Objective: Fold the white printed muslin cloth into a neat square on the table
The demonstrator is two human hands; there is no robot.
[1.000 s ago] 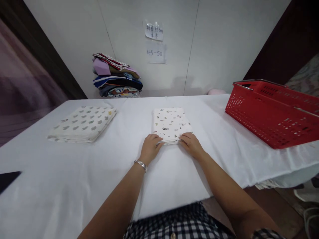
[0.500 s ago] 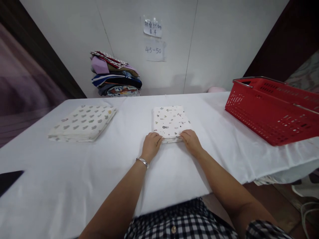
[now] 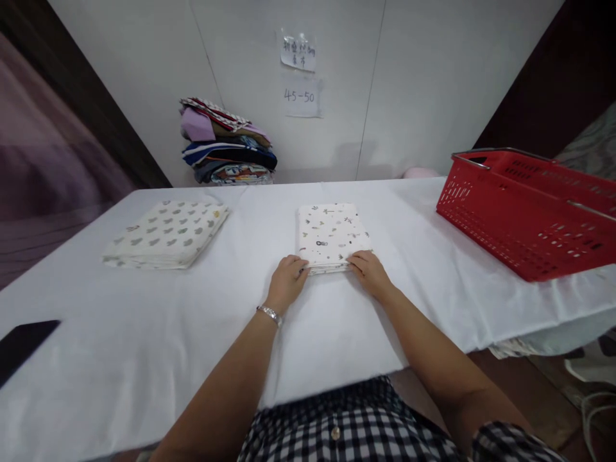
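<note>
Both hands set at the near edge of a small folded cloth [image 3: 331, 237], white with tiny dark motifs, lying flat near the middle of the white-covered worktop [image 3: 144, 333]. Left hand [image 3: 287, 282], a metal bracelet [image 3: 270, 314] at the wrist, curled at the cloth's near left corner, fingers touching the edge; right hand [image 3: 369, 273] placed likewise at the near right corner. Each grip loosely curled rather than clenched, fingertips pressed on or pinching the layered edge; whether any layer was truly pinched could not be told. Held symmetrically, it seemed, to keep the stacked folds square and aligned along the near side.

Further left on the worktop, well apart, a second folded cloth [image 3: 166, 233] with grey shapes, laid flat. Against the back wall, a stack of coloured folded fabrics [image 3: 226, 144]. On the right, a red plastic basket [image 3: 524, 212] with metal handles, resting partly over the worktop's edge. Above, two paper notes [image 3: 299, 74] taped to the wall, one reading 45-50. At the far left edge, a dark flat object [image 3: 24, 340], perhaps a phone. Checked shirt [image 3: 346, 423] visible at the bottom.
</note>
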